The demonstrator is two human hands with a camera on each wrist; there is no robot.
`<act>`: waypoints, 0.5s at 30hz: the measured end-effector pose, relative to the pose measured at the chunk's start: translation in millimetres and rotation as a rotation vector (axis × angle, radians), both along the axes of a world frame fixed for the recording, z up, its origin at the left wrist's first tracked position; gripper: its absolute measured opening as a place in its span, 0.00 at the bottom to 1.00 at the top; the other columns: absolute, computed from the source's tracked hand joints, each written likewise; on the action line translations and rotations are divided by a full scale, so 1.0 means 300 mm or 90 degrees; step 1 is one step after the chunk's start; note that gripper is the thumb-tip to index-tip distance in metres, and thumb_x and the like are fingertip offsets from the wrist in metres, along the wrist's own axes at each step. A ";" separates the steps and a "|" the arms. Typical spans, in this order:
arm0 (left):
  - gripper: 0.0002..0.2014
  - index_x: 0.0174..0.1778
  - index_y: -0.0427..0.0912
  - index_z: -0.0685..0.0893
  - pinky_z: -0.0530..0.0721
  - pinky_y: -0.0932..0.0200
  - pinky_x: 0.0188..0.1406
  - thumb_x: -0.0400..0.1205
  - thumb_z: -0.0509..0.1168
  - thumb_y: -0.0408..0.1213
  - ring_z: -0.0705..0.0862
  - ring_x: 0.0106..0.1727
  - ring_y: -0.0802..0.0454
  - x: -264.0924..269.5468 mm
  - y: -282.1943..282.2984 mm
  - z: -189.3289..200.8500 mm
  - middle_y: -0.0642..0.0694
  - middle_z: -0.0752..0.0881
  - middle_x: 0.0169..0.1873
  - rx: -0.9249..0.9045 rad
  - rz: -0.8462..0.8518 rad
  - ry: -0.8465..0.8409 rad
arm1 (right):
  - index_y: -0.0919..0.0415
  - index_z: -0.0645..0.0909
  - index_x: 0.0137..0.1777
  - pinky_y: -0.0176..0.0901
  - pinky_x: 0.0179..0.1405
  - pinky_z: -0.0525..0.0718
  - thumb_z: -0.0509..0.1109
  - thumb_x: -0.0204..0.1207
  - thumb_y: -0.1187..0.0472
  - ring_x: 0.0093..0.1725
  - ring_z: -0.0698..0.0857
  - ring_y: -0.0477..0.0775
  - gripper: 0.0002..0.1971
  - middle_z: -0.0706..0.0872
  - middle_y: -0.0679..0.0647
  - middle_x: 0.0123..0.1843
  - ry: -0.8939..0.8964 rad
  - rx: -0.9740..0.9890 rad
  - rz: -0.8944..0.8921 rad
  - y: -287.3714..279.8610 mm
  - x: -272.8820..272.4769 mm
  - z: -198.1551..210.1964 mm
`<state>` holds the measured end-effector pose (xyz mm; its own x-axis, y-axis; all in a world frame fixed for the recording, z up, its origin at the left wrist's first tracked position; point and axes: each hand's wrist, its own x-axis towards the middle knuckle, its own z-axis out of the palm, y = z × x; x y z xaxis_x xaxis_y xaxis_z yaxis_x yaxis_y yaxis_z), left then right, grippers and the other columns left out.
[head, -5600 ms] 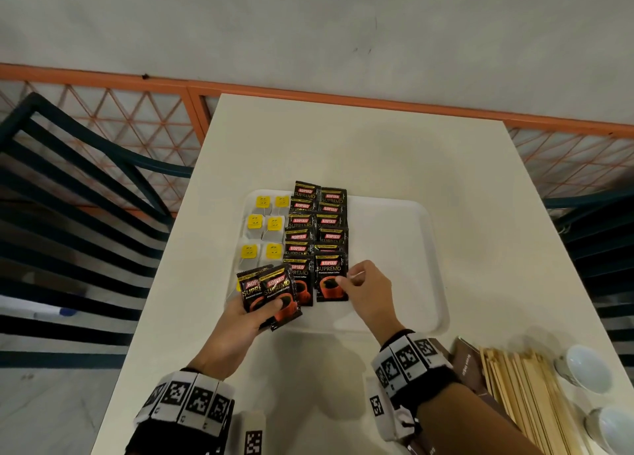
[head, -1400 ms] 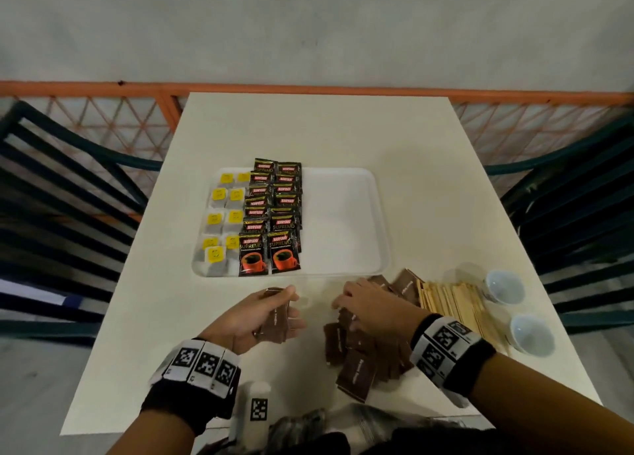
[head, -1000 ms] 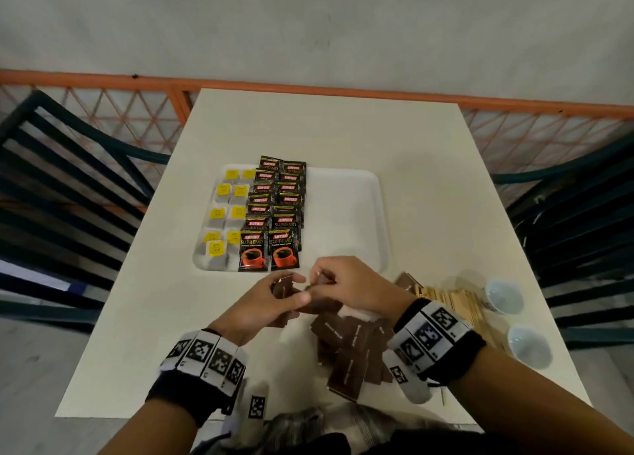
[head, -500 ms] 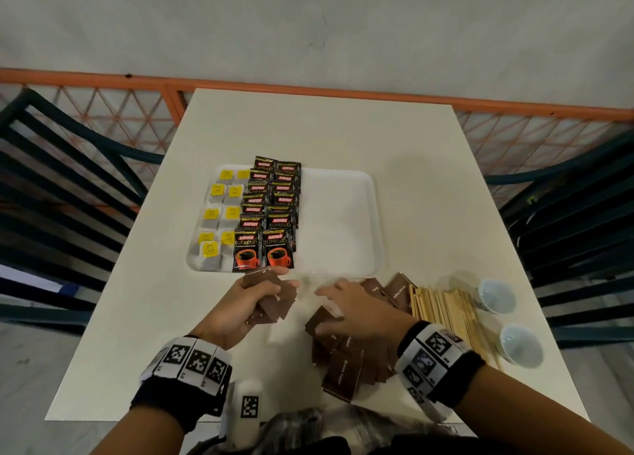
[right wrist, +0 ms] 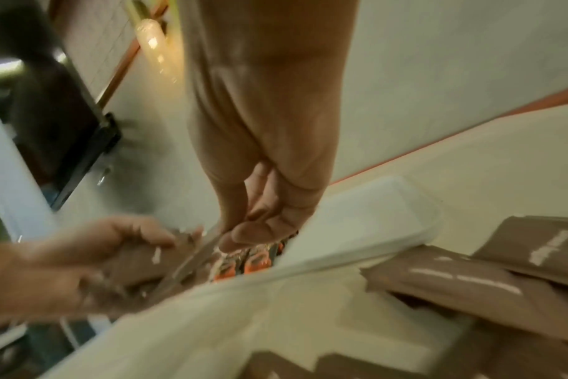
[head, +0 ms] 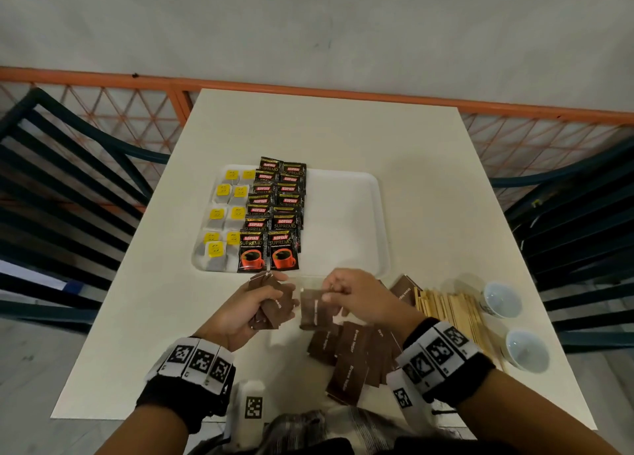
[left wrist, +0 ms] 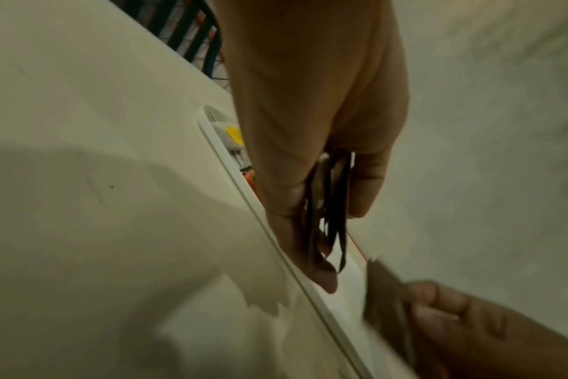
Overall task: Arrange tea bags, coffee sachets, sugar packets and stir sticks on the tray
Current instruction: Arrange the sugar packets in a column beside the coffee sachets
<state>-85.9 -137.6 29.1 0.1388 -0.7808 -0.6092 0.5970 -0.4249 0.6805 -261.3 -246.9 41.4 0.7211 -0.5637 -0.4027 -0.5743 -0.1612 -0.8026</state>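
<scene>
A white tray (head: 346,221) lies mid-table with yellow-tagged tea bags (head: 223,214) in its left column and black coffee sachets (head: 274,214) beside them; its right half is bare. Just below the tray my left hand (head: 260,300) grips a small stack of brown sugar packets (head: 272,303), seen edge-on in the left wrist view (left wrist: 325,212). My right hand (head: 339,293) pinches one brown sugar packet (head: 314,309) close to the left hand's stack. More brown sugar packets (head: 356,355) lie loose under my right wrist. Wooden stir sticks (head: 453,310) lie to their right.
Two small white cups (head: 499,298) (head: 525,350) stand near the table's right edge beyond the sticks. Dark slatted chairs (head: 68,187) flank the table on both sides. An orange railing (head: 343,94) runs behind the far edge.
My right hand has lifted one sugar packet off the loose pile and brought it left toward the stack in my left hand. Earlier the left hand held coffee sachets at the tray.
</scene>
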 end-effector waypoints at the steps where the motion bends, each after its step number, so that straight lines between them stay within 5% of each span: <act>1: 0.09 0.49 0.41 0.81 0.88 0.53 0.35 0.81 0.58 0.25 0.88 0.34 0.45 -0.006 -0.004 0.007 0.37 0.86 0.43 0.002 -0.015 -0.022 | 0.57 0.78 0.45 0.29 0.30 0.80 0.69 0.76 0.66 0.31 0.83 0.42 0.04 0.84 0.49 0.36 -0.038 0.028 -0.023 -0.004 0.006 0.018; 3: 0.04 0.47 0.42 0.81 0.83 0.60 0.28 0.81 0.60 0.34 0.86 0.31 0.49 -0.017 -0.012 0.020 0.39 0.86 0.38 -0.005 -0.046 -0.018 | 0.59 0.78 0.44 0.29 0.29 0.79 0.70 0.75 0.67 0.28 0.83 0.41 0.04 0.84 0.51 0.33 -0.086 0.049 -0.048 0.000 0.022 0.045; 6: 0.10 0.49 0.42 0.80 0.84 0.59 0.27 0.79 0.60 0.43 0.88 0.33 0.49 -0.031 -0.020 0.037 0.41 0.88 0.38 -0.036 -0.090 0.023 | 0.58 0.77 0.40 0.29 0.27 0.79 0.73 0.73 0.65 0.27 0.83 0.42 0.06 0.85 0.50 0.31 -0.115 0.041 -0.062 0.027 0.041 0.051; 10: 0.10 0.50 0.37 0.79 0.89 0.52 0.38 0.74 0.66 0.26 0.90 0.45 0.42 -0.041 -0.029 0.043 0.32 0.87 0.46 -0.070 -0.181 0.001 | 0.57 0.76 0.41 0.28 0.30 0.75 0.72 0.74 0.52 0.31 0.79 0.42 0.10 0.83 0.48 0.33 -0.036 -0.053 -0.032 0.041 0.034 0.023; 13: 0.11 0.47 0.41 0.79 0.87 0.53 0.36 0.75 0.64 0.22 0.89 0.46 0.42 -0.026 -0.025 0.027 0.36 0.87 0.48 -0.061 -0.157 0.000 | 0.54 0.76 0.51 0.37 0.44 0.77 0.64 0.75 0.39 0.42 0.77 0.44 0.19 0.80 0.48 0.46 0.108 -0.139 0.062 0.039 -0.029 -0.010; 15: 0.11 0.48 0.42 0.79 0.86 0.54 0.34 0.77 0.63 0.21 0.90 0.47 0.42 -0.011 -0.017 0.018 0.38 0.88 0.50 -0.045 -0.133 -0.007 | 0.51 0.70 0.66 0.47 0.62 0.76 0.69 0.67 0.34 0.61 0.74 0.49 0.32 0.75 0.50 0.63 0.223 -0.163 0.156 0.049 -0.093 -0.039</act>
